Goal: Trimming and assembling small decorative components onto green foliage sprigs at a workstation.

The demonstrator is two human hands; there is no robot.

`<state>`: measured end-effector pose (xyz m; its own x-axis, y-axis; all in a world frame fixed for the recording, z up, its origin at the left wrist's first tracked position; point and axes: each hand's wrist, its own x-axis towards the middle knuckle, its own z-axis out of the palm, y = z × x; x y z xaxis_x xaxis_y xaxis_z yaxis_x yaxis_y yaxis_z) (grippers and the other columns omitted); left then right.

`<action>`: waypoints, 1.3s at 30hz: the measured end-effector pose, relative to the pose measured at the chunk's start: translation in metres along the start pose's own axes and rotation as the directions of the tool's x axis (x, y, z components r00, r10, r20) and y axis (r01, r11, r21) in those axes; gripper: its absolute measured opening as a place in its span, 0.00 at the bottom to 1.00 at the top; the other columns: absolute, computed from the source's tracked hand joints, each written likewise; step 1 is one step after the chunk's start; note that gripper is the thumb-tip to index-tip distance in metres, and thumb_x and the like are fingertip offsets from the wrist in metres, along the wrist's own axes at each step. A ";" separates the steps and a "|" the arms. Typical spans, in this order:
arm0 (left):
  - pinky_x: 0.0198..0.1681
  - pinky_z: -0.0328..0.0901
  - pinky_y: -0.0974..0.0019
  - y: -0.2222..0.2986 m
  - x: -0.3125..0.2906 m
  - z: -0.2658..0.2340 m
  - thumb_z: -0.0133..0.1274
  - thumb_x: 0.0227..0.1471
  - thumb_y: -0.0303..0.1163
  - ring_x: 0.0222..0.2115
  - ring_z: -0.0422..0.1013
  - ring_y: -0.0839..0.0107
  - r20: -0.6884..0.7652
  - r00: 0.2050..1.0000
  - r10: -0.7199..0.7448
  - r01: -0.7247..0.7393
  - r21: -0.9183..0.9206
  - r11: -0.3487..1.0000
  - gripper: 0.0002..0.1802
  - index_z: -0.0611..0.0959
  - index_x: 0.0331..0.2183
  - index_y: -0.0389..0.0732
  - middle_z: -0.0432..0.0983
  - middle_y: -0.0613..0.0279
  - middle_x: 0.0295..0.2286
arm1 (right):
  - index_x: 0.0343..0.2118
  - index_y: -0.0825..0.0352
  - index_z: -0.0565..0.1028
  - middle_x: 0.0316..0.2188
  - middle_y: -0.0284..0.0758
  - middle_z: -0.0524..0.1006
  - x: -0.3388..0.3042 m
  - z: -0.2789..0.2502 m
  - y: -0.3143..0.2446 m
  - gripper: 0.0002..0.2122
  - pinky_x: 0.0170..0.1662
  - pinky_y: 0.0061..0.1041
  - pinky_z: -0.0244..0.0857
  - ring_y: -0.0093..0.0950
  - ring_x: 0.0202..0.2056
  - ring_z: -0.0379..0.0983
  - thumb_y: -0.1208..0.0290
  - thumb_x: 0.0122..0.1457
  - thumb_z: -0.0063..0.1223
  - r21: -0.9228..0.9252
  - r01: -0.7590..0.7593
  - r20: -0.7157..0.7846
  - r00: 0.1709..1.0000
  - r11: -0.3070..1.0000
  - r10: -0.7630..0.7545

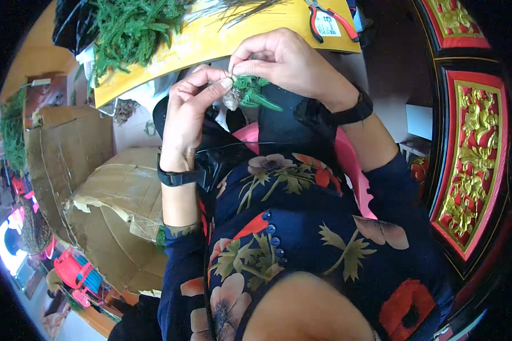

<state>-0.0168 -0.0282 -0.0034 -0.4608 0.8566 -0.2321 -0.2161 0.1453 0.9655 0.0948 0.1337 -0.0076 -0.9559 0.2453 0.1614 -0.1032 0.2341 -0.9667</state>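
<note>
Just off the near edge of a yellow table [170, 69], both hands meet in front of my lap. A small greyish pine cone [231, 102] hangs under the thumb of my left hand [196, 96], which is closed in a pinch at its top. Beside the cone, a green artificial fern sprig [255, 94] spreads out below my right hand [279, 62]. The right thumb and forefinger are pinched on a thin wire [230, 74] at the top of the cone. The fingers partly hide where wire, cone and sprig join.
Green sprigs [133, 34] are heaped on the table's left, with thin dark wires [233, 8] at the back. Red-handled pliers [331, 21] lie at the right. An opened cardboard box [119, 193] stands at my left, a pink seat [355, 165] under me, a carved red-and-gold panel [472, 165] at far right.
</note>
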 end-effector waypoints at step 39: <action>0.28 0.56 0.80 0.013 -0.003 0.000 0.50 0.50 0.26 0.23 0.63 0.86 -0.096 0.992 0.087 -0.102 -0.163 0.981 0.06 0.80 0.29 0.36 0.73 0.72 0.23 | 0.32 0.64 0.74 0.28 0.33 0.73 0.036 -0.021 -0.037 0.07 0.36 0.27 0.62 0.32 0.32 0.70 0.70 0.50 0.53 -0.576 0.686 0.403 0.711 0.444 -0.576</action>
<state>-0.0185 -0.0286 0.0100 -0.5587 0.8142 -0.1579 -0.3057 -0.0252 0.9518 0.0701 0.1534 0.0385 -0.7310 -0.3398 0.5918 -0.5437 0.8140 -0.2042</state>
